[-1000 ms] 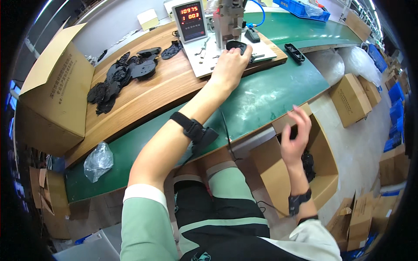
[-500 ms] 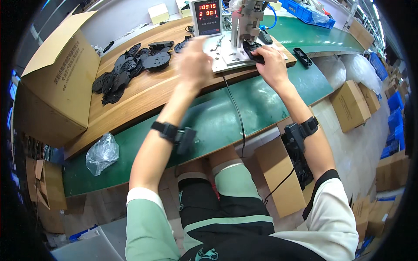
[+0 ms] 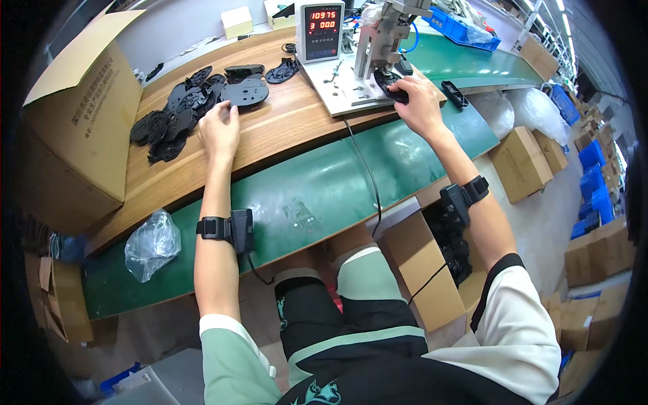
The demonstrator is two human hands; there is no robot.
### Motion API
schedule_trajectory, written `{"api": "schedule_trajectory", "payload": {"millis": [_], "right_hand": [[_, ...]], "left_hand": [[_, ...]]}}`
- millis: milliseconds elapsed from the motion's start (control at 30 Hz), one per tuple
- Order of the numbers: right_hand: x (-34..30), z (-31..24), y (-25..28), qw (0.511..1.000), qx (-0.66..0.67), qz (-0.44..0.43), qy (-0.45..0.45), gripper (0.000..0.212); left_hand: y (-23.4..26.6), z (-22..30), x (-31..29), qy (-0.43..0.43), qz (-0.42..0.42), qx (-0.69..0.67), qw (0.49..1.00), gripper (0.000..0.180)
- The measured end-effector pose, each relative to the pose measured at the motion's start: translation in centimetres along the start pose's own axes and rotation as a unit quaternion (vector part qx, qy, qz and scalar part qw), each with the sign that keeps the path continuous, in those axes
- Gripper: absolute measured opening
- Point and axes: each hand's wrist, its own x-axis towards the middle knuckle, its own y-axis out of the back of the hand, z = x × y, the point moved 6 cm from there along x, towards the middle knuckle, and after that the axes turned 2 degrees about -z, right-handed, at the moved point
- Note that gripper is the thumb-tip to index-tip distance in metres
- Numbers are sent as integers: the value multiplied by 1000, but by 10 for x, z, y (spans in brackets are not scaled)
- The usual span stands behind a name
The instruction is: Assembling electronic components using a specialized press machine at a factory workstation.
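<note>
My right hand (image 3: 420, 106) is closed on a black plastic part (image 3: 389, 84) at the metal base of a small bench press (image 3: 373, 48), just below its head. The fingers hide some of the part. Away to the left, my left hand (image 3: 219, 133) is at the near side of a pile of black plastic parts (image 3: 182, 108). Its thumb and forefinger are apart beside a flat, rounded black part (image 3: 247, 93); whether they touch it is hard to see. Another black part (image 3: 281, 71) lies between the pile and the press.
A counter box with red digits (image 3: 320, 32) stands left of the press. An open cardboard carton (image 3: 84, 128) flanks the pile. On the green bench lie a clear plastic bag (image 3: 154, 246) and a black tray-like part (image 3: 454, 94). A carton of black parts (image 3: 422, 270) sits below the bench.
My left hand has moved left from beside the press to the pile. My right hand stays at the press with the black plastic part. The red digits on the counter box have changed.
</note>
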Motion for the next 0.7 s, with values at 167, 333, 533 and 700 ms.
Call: {"api": "schedule_trajectory", "payload": {"millis": [167,333,533,700], "right_hand": [[-6,15,5,1000,1,-9,-25,27],[-3,5,3,999,-29,-15,-19,26],[-3,7,4,998,-41,-29,-26,28],[-3,3,5,999,-18,-16,-21,28]], "left_hand": [[-9,12,-4,112,-23,-172,978,31],[-15,1,-5,102,-28,-110,988,56],[-33,-5,-7,79,-95,77,989,66],[-28,-2,-5,73,-79,-290,951,53]]}}
